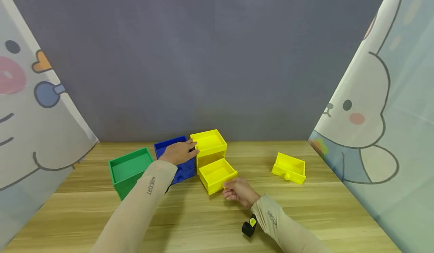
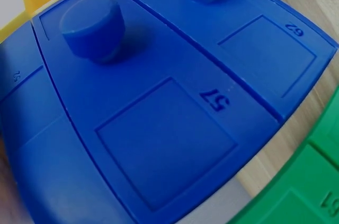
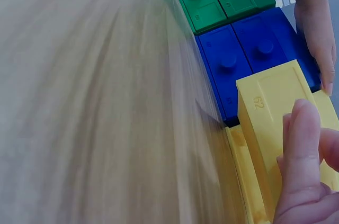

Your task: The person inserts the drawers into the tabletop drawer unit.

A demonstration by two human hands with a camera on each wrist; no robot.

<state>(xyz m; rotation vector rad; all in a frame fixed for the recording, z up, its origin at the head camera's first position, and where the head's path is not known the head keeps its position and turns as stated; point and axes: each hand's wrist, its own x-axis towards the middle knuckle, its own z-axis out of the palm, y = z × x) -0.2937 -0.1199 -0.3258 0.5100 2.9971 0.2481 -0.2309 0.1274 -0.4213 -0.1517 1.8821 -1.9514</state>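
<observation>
A yellow drawer [image 1: 222,182] juts out from the lower part of a small yellow cabinet [image 1: 222,146]. My right hand [image 1: 241,192] pinches this drawer at its front, where the knob is hidden behind the fingers. In the right wrist view, fingers [image 3: 303,144] lie against the drawer's front [image 3: 273,102]. With its fingers stretched out, my left hand [image 1: 179,151] touches the top left edge of the yellow cabinet. It reaches over a blue cabinet [image 1: 184,174], whose knobbed drawer fronts [image 2: 164,144] fill the left wrist view.
A green cabinet [image 1: 127,185] stands left of the blue one. Off to the right, a separate yellow drawer [image 1: 288,174] lies on the wooden table [image 1: 257,159]. A grey backdrop [image 1: 203,57] rises behind, with printed cloth [image 1: 359,106] at the sides.
</observation>
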